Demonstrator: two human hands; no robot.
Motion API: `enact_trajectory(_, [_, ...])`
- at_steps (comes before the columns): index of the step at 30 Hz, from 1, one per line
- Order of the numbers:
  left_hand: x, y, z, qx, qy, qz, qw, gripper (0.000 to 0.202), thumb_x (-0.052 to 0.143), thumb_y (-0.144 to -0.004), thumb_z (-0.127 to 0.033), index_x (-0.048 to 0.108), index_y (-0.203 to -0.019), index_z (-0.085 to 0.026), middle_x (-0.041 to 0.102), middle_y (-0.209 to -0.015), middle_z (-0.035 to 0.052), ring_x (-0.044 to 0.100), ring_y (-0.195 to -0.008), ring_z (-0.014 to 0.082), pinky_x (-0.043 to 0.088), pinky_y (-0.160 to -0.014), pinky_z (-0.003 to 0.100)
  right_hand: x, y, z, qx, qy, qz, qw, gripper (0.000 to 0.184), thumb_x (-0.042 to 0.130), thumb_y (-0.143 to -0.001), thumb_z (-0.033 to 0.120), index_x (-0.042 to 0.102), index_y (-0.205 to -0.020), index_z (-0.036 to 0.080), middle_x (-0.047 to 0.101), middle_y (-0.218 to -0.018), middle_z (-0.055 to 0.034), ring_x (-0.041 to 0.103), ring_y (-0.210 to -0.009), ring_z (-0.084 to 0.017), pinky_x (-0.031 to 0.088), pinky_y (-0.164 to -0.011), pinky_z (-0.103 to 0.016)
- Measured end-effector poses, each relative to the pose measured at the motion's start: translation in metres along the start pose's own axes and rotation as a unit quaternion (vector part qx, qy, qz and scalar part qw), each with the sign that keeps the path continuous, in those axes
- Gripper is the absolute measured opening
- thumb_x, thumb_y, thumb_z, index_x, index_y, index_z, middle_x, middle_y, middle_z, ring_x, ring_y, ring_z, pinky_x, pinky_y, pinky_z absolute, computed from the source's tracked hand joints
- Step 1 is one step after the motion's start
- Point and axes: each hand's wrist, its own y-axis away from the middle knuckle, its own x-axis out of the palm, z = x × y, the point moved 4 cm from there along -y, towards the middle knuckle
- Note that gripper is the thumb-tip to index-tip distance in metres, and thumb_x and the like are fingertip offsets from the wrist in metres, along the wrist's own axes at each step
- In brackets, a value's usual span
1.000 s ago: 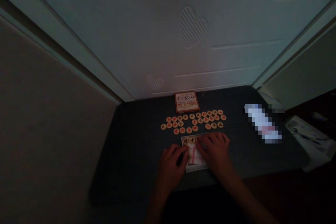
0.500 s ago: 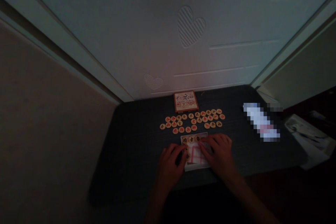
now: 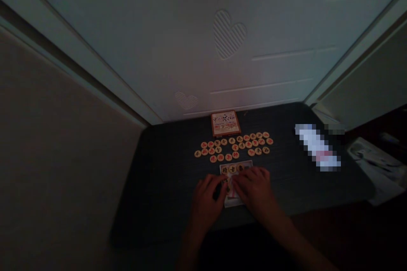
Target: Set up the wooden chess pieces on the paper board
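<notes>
Right hand (image 3: 254, 192) is sliding inward, just apart from the left hand (image 3: 206, 203), both resting on the white paper game board (image 3: 231, 201) at six o'clock

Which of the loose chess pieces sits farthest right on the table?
That's the piece at the right tip of the spread: every other loose piece lies to its left.
</notes>
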Motion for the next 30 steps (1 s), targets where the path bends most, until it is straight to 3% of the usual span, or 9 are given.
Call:
enact_trajectory(8, [-0.001,-0.002,-0.002,0.007,0.005,0.01,1.0,0.018,0.055,-0.1,-0.027,0.067,-0.114,-0.028,0.071,-0.107,0.0036,0.067,-0.096,0.0213,0.05,-0.09,0.039,0.009,0.002,-0.006,0.005,0.01,-0.006,1.0,0.015,0.065,-0.095,0.024,0.073,-0.107,0.028,0.074,-0.099,-0.0032,0.06,-0.098,-0.023,0.031,-0.093,-0.042])
enact_trajectory(18, [0.002,-0.001,-0.002,0.001,-0.02,0.012,1.0,0.018,0.061,-0.097,-0.031,0.069,-0.113,-0.03,0.071,-0.099,0.0026,0.068,-0.09,0.0218,0.048,-0.087,0.04,-0.004,0.006,-0.009,0.012,-0.019,-0.029,0.999,0.018,0.058,-0.098,0.024,0.071,-0.11,0.027,0.073,-0.11,-0.0043,0.063,-0.103,-0.022,0.034,-0.097,-0.042])
enact_trajectory(30, [0.0,-0.002,-0.006,0.001,-0.031,0.028,0.999,0.013,0.058,-0.096,-0.025,0.069,-0.103,-0.027,0.072,-0.092,0.0019,0.067,-0.087,0.0213,0.046,-0.084,0.039,0.006,0.007,-0.009,0.005,-0.04,-0.031,0.999,0.021,0.059,-0.098,0.022,0.069,-0.115,0.028,0.072,-0.115,-0.0054,0.062,-0.107,-0.025,0.037,-0.099,-0.045])
